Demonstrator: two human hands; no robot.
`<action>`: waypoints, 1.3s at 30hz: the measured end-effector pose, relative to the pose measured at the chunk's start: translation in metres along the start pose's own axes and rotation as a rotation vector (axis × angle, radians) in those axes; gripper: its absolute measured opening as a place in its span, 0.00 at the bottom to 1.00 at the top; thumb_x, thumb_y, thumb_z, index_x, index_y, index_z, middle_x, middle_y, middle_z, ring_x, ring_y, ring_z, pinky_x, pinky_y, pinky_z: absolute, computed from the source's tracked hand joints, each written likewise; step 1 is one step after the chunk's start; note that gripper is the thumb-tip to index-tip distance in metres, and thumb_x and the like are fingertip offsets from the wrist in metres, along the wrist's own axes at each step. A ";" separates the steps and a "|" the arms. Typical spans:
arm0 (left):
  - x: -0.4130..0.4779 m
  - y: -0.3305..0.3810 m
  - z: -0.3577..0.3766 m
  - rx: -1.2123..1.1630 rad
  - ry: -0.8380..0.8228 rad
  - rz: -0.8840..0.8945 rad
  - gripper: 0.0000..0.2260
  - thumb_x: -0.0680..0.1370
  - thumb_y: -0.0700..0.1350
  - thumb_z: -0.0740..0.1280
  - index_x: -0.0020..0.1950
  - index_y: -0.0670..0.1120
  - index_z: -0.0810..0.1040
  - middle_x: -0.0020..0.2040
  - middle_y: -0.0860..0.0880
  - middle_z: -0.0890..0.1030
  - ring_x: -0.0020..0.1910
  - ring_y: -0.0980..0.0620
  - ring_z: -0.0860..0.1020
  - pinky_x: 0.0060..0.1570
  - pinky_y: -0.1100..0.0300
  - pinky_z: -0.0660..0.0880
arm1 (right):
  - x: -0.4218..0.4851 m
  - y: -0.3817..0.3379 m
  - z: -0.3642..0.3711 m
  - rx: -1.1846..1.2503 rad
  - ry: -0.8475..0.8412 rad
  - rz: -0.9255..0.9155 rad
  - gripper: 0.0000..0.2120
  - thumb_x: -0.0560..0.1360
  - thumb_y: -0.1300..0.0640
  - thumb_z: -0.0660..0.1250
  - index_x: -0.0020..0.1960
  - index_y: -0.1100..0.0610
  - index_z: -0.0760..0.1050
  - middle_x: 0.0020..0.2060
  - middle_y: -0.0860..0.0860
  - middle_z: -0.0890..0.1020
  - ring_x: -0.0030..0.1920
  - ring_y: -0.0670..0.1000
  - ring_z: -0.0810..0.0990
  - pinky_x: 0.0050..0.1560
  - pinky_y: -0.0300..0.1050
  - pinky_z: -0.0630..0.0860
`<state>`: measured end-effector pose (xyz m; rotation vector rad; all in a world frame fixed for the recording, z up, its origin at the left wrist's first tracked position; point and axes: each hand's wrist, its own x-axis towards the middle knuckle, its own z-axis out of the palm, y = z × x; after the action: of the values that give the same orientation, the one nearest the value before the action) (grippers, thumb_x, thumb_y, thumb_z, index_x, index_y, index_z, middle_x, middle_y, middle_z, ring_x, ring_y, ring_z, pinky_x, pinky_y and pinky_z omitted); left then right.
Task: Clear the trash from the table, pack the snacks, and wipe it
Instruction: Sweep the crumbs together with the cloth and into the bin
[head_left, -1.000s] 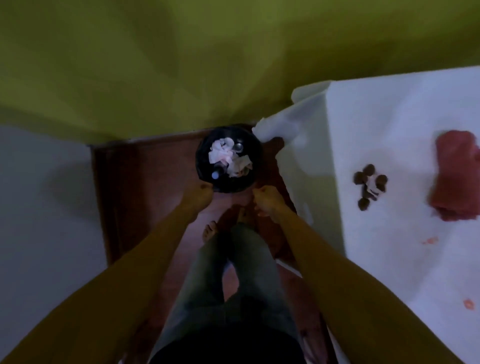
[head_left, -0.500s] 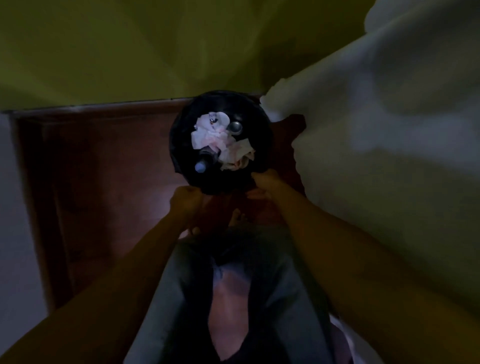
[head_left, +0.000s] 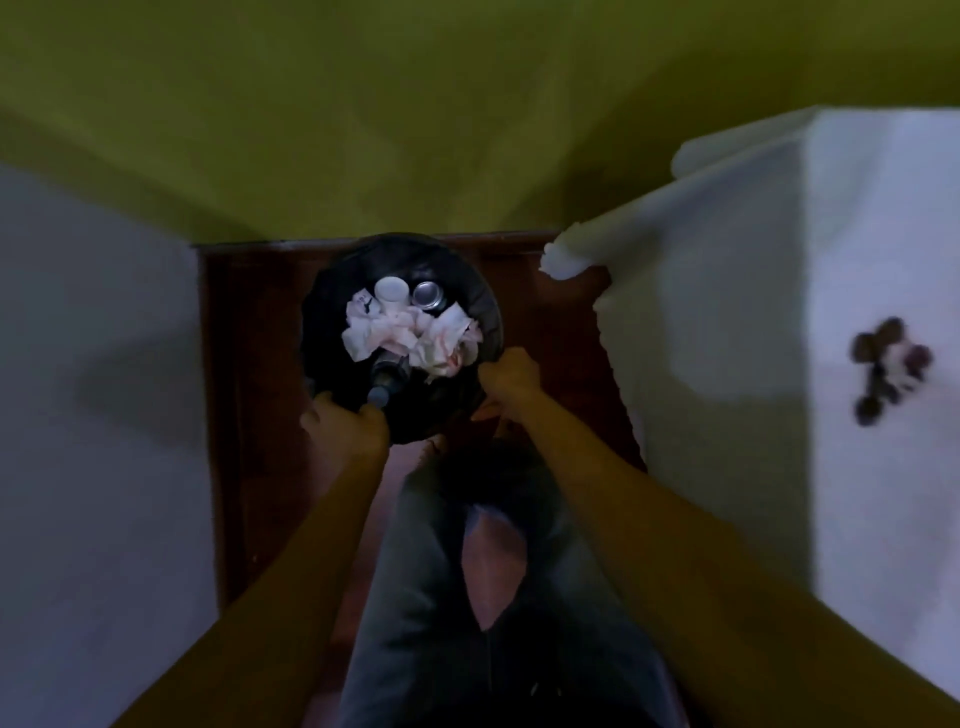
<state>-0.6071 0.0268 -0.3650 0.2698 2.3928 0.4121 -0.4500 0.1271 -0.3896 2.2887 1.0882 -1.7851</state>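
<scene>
Below, the black bin bag (head_left: 324, 332) is gripped at its near rim by curled fingers (head_left: 506, 361) of left hand (head_left: 345, 423) and right hand (head_left: 511, 371).

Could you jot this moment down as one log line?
left hand, right hand: gripping bin rim | in bin: tissues | on table: snacks

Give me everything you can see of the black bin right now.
The black bin is round, dark and glossy, seemingly bag-lined, over the reddish-brown floor beside the white-draped table. Seen from above, it holds crumpled stained tissues, a white cup, a can and a bottle. The left hand and right hand grip its near rim.
</scene>
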 end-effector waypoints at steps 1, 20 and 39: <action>-0.015 0.005 -0.018 -0.020 0.035 0.028 0.24 0.73 0.38 0.66 0.68 0.33 0.71 0.66 0.31 0.71 0.64 0.32 0.71 0.63 0.48 0.69 | -0.019 -0.002 -0.004 0.034 -0.005 0.012 0.16 0.75 0.54 0.67 0.57 0.65 0.77 0.53 0.62 0.80 0.54 0.64 0.81 0.55 0.57 0.80; -0.137 0.079 -0.159 -0.092 -0.357 0.517 0.43 0.69 0.34 0.69 0.81 0.47 0.55 0.73 0.37 0.70 0.71 0.36 0.70 0.70 0.45 0.68 | -0.209 0.005 -0.116 0.065 0.140 -0.218 0.36 0.68 0.56 0.67 0.74 0.49 0.60 0.51 0.59 0.82 0.38 0.58 0.86 0.31 0.53 0.83; -0.182 0.135 -0.110 0.077 -0.412 0.616 0.41 0.75 0.34 0.64 0.82 0.56 0.49 0.68 0.34 0.75 0.61 0.32 0.76 0.58 0.47 0.72 | -0.258 0.033 -0.205 -0.007 0.281 -0.266 0.42 0.77 0.45 0.66 0.80 0.51 0.42 0.62 0.62 0.79 0.48 0.60 0.84 0.49 0.51 0.82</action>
<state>-0.5338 0.0734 -0.1290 1.0328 1.8844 0.4819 -0.2840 0.0641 -0.1102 2.5511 1.5033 -1.5586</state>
